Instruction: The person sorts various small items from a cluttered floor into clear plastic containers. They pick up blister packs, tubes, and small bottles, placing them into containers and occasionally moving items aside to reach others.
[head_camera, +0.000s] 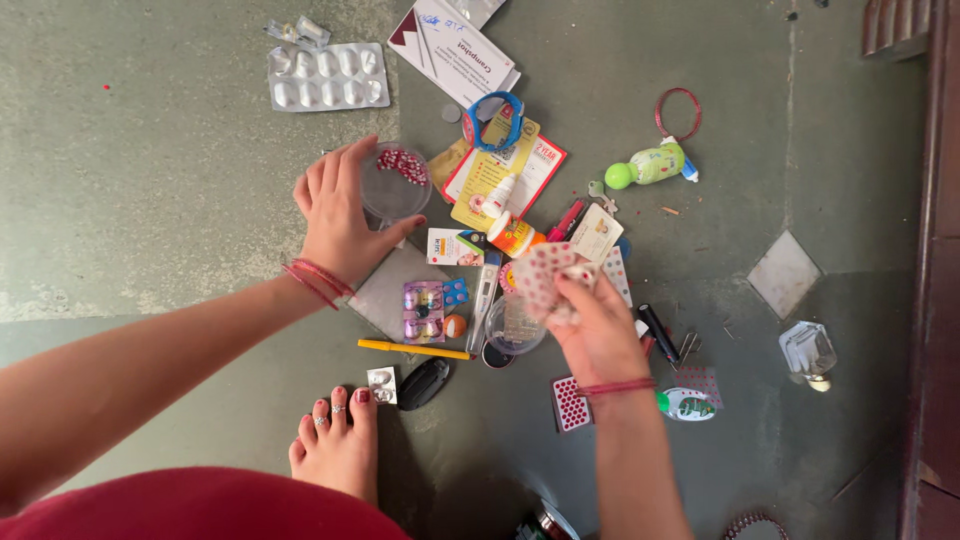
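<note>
- Head view: the left hand (340, 215) grips a small round clear container (396, 184) from the side, fingers curled over its near rim and thumb stretched along its lower edge; the container rests on the grey floor (150, 200) and has small red pieces clustered against its far wall.
- The right hand (598, 325) pinches a red-dotted white sheet (543, 275) between thumb and fingertips, holding it just above the clutter; the sheet is crumpled at the grip.
- Directly under that pinch lies a clear round lid (514, 327), and just left of it a white thermometer (486, 285) points away from the person.
- Between the two hands sit an orange-capped white bottle (512, 235) and a small printed box (455, 246).
- Below the left hand's wrist are a grey card (385, 290) and a purple blister strip (423, 310), with a yellow pen (412, 349) just nearer the person.
- Beyond the container, a blue wristband (495, 120) lies on yellow leaflets, and a large silver blister pack (327, 76) lies well off to the far left.
- Far right of the pinch are a green-capped bottle (648, 166) and a red bangle (678, 112).
- A bare foot (335, 440) with red nails rests near the pen.
</note>
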